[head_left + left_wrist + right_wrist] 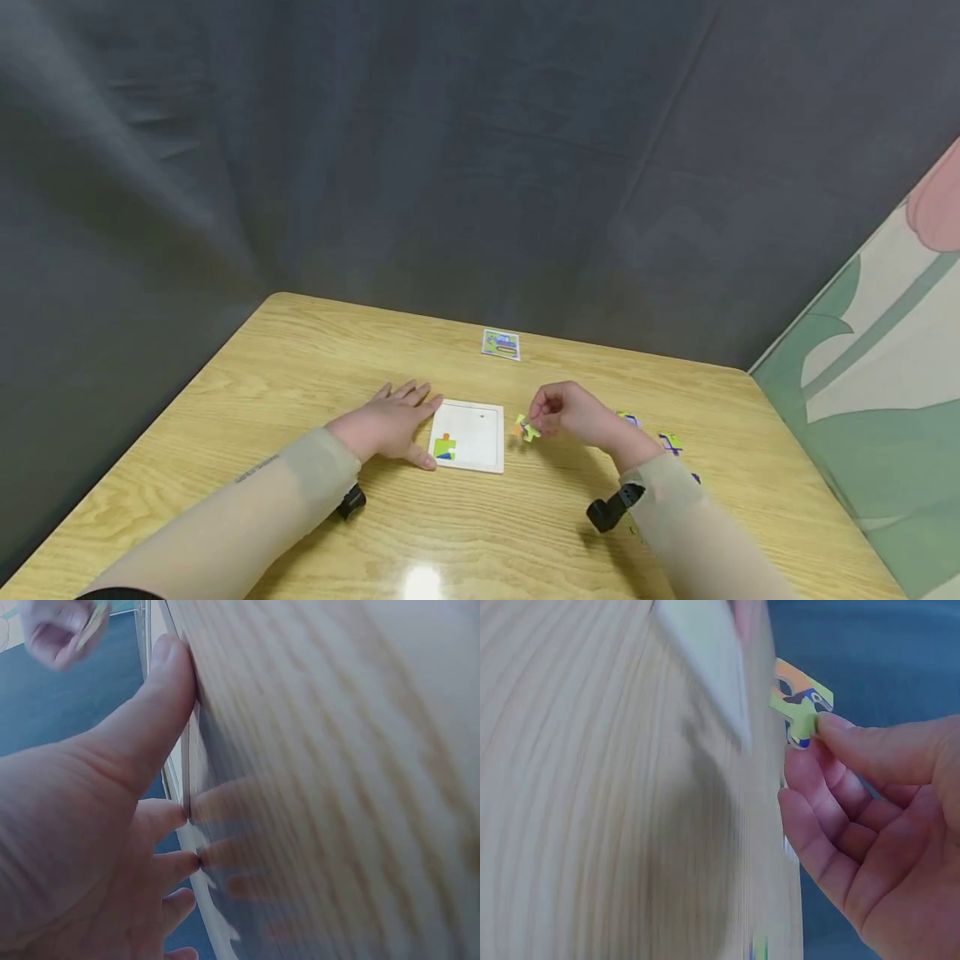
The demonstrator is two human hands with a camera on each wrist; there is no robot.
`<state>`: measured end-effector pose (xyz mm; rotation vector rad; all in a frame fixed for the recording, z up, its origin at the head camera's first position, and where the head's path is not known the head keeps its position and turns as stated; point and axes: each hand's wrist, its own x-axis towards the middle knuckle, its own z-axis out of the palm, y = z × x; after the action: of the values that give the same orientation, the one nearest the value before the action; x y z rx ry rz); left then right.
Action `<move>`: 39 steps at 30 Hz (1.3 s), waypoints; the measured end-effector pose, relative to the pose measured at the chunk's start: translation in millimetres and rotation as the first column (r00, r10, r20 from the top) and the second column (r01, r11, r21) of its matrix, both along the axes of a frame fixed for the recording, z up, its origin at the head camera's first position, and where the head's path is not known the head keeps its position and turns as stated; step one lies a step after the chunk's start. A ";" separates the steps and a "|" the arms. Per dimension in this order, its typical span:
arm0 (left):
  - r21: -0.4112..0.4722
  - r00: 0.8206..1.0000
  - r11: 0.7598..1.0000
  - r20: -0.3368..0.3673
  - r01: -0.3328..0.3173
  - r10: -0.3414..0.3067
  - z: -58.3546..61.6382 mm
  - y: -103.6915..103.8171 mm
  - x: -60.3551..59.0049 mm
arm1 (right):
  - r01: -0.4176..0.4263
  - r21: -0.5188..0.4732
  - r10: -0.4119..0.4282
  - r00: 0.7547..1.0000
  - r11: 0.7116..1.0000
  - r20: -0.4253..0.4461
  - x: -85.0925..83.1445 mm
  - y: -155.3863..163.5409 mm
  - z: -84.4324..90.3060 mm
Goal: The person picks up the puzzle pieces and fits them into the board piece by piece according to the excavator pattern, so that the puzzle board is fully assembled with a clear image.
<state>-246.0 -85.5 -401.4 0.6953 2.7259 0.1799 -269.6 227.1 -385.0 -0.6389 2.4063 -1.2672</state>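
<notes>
A white square puzzle tray [480, 408] lies on the wooden table, with one green-and-blue piece [445, 447] set in its near left corner. My left hand [390, 421] lies flat on the table, its fingers straight, with the thumb [142, 727] against the tray's left edge. Just right of the tray, my right hand [562, 412] pinches a yellow-green jigsaw piece [799, 705] between thumb and fingers, held slightly above the table. The same piece [527, 429] shows in the head view.
A small picture card [501, 343] lies near the table's far edge. Several loose puzzle pieces [670, 442] lie to the right of my right wrist. A dark curtain hangs behind the table and a painted wall stands at right.
</notes>
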 end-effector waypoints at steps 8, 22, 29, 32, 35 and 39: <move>-0.012 1.000 1.000 -0.003 -0.002 0.002 -0.2 5.2 -3.6 | 0.020 0.019 -0.020 1.000 1.000 0.024 -9.0 -68.3 1.1; -0.023 1.000 1.000 0.011 -0.017 0.017 8.3 7.8 -1.6 | -0.030 0.050 0.023 0.990 0.998 0.137 -6.1 -87.6 -14.5; -0.043 1.000 0.999 0.003 -0.021 0.021 5.1 6.8 -2.6 | 0.009 0.093 -0.016 0.997 0.996 0.070 -9.0 -96.0 -18.6; -0.047 1.000 0.999 0.005 -0.026 0.026 5.2 7.2 -2.5 | 0.047 0.092 -0.053 0.997 0.995 0.063 -11.5 -99.4 -20.0; -0.046 1.000 0.999 0.011 -0.029 0.029 5.7 7.3 -1.5 | 0.077 0.078 -0.082 0.995 0.994 0.061 -13.4 -102.4 -21.2; -0.049 0.999 0.998 0.010 -0.030 0.030 5.6 6.7 -0.1 | 0.081 0.073 -0.084 0.995 0.994 0.050 -15.4 -106.6 -22.6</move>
<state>-246.1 -78.8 -395.7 0.6382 2.7219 0.1231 -285.0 120.5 -407.6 -0.4846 2.4448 -1.2093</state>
